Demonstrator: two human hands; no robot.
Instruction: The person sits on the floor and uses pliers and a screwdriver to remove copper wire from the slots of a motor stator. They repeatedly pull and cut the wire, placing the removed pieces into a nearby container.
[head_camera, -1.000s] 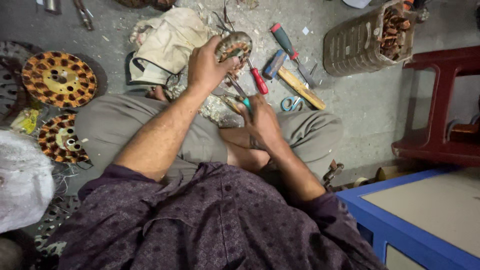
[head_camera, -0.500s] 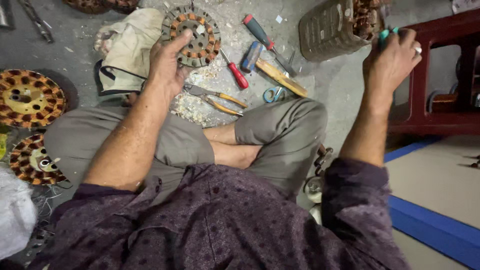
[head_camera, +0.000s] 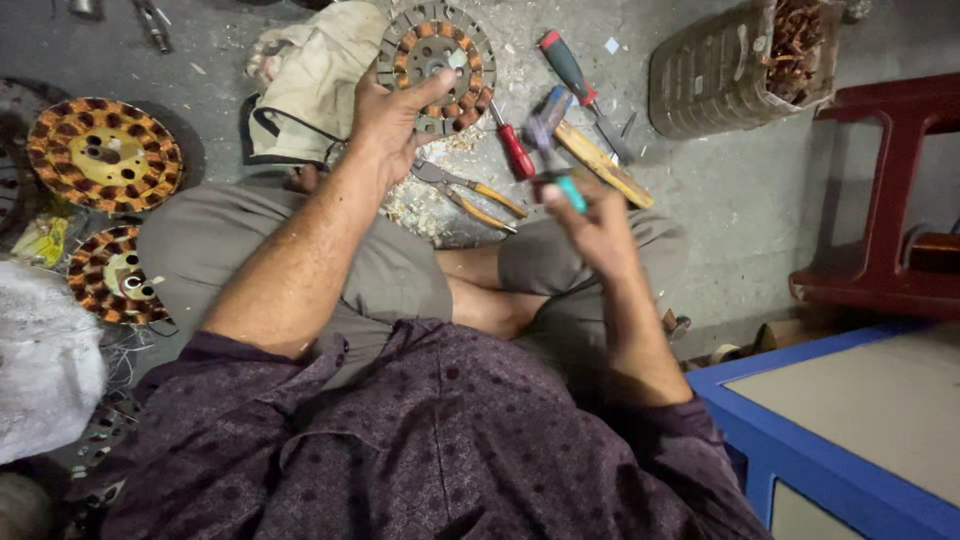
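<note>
Right hand (head_camera: 590, 215) back from the stool, closed on teal-handled tool (head_camera: 565, 185), left hand (head_camera: 395, 115) still gripping stator (head_camera: 435, 60)

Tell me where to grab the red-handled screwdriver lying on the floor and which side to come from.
Grip the red-handled screwdriver around its thick red handle, coming from above. It lies flat on the floor, with pliers below-left and a wooden stick to the right. The handle looks the easiest part to pinch; the thin shaft points toward the wound stator.

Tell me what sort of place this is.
Probably a motor-winding repair workshop, worked on the floor. The left hand holds a copper-wound stator; more wound stators lie nearby, with pliers and a basket of copper scrap.
</note>
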